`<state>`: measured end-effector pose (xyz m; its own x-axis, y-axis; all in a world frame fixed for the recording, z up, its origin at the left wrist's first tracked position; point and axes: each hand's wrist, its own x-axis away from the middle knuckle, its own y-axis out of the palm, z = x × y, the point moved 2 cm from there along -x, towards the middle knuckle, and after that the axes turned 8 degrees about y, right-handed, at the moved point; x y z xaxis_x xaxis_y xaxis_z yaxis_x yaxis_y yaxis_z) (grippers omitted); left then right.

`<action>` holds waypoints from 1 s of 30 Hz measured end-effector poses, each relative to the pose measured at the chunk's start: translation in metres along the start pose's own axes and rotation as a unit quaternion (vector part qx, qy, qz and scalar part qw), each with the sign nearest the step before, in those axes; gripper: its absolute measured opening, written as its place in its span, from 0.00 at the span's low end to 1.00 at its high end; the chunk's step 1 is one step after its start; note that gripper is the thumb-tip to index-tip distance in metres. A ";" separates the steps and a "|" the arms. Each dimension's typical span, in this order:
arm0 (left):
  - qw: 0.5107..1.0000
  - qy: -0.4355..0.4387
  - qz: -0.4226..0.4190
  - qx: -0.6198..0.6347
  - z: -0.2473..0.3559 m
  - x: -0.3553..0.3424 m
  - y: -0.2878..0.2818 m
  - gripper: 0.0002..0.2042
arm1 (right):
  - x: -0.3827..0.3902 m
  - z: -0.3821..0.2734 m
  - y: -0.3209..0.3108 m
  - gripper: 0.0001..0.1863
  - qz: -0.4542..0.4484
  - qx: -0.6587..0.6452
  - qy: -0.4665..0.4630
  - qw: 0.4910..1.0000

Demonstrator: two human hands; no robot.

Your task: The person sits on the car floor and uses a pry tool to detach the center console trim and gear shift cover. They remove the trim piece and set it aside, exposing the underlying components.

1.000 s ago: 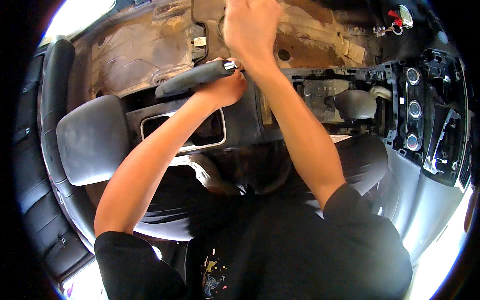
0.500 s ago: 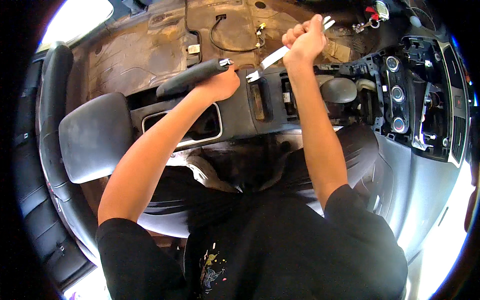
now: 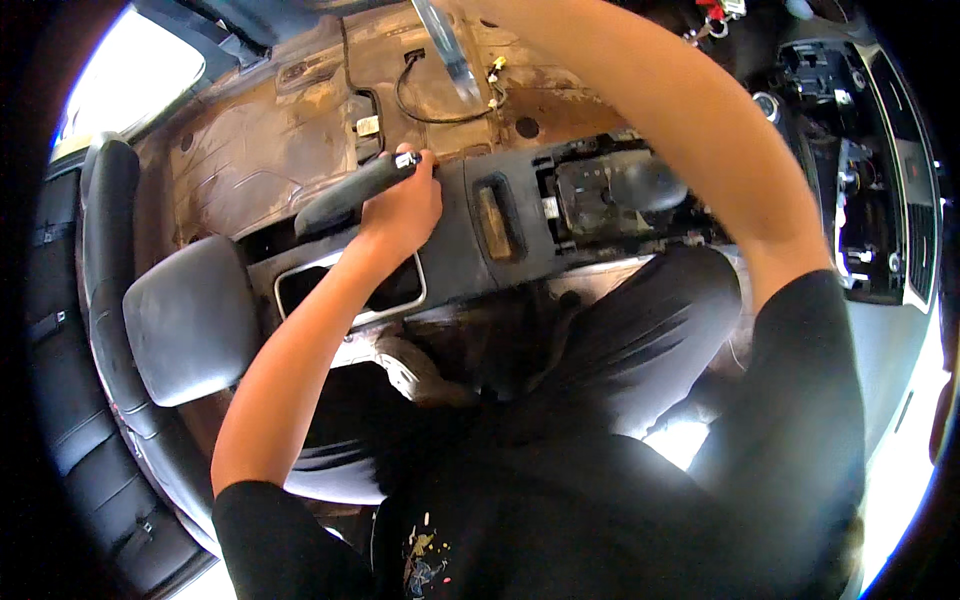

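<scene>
My left hand (image 3: 405, 205) is closed around the front part of the black handbrake lever (image 3: 335, 197), beside the silver-tipped button. The lever rises from the centre console (image 3: 465, 240), which has a chrome-rimmed cup recess and a narrow slot. My right forearm (image 3: 720, 140) arches up to the top edge, where my right hand is cut off and its fingers are hidden. From that edge a blurred, pale flat tool (image 3: 448, 55) extends down over the bare floor; what holds it does not show.
A thin cable with a yellow connector (image 3: 498, 65) lies on the stained floor pan (image 3: 240, 150). At right are the gear knob (image 3: 640, 185) and partly dismantled dashboard (image 3: 860, 180); keys (image 3: 712, 25) sit at top right. A padded armrest (image 3: 185, 320) and seat (image 3: 75, 400) are left.
My right hand, seen holding the pale tool half a second ago, has moved up and left out of clear view, tool with it. My left hand stays on the lever.
</scene>
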<state>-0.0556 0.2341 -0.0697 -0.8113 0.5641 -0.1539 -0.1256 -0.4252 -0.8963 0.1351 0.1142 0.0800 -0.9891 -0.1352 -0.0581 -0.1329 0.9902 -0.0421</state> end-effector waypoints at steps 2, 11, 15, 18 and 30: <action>0.998 0.063 0.005 -0.028 -0.001 -0.005 0.004 0.12 | 0.026 0.019 -0.016 0.34 -0.060 -0.043 0.096 0.993; 0.996 0.012 0.061 0.057 0.005 -0.003 -0.029 0.09 | 0.026 0.095 0.010 0.34 -0.051 -0.266 0.207 0.940; 0.998 -0.036 0.023 0.055 0.004 -0.009 -0.034 0.07 | 0.028 0.094 0.004 0.35 -0.025 -0.290 0.207 0.934; 0.997 -0.061 0.009 0.049 -0.001 -0.008 -0.035 0.07 | 0.027 0.104 0.010 0.36 -0.047 -0.338 0.221 0.914; 0.989 -0.118 -0.030 0.083 0.008 -0.027 -0.032 0.12 | 0.031 0.108 -0.016 0.36 -0.028 -0.327 0.246 0.912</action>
<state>-0.0341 0.2269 -0.0341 -0.9076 0.4196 0.0160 -0.2538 -0.5179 -0.8169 0.1138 0.0909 -0.0291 -0.8671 -0.3134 0.3873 -0.0342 0.8130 0.5813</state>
